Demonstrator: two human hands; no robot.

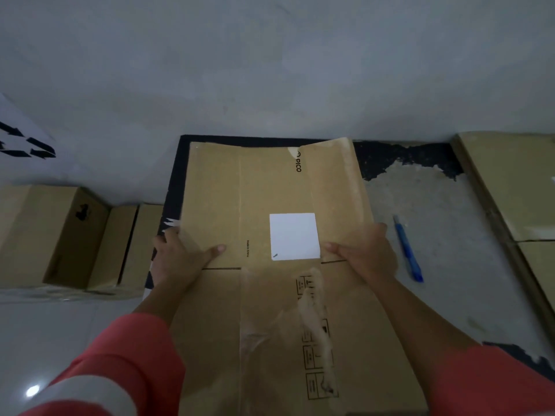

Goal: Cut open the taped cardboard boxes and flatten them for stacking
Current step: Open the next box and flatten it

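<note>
A flattened brown cardboard box [258, 205] with a white label and torn tape strips lies in the middle, over a black mat. My left hand [183, 256] grips its left edge, thumb on top. At the right edge my right hand [363, 250] grips the box the same way, thumb on the upper face. A blue utility knife [408, 250] lies on the worn floor just right of my right hand, apart from it.
An assembled cardboard box [57, 235] stands at the left with another narrow one beside it. Flattened cardboard sheets [516, 187] lie at the right. The black mat [405, 157] is torn at the upper right. A grey wall runs behind.
</note>
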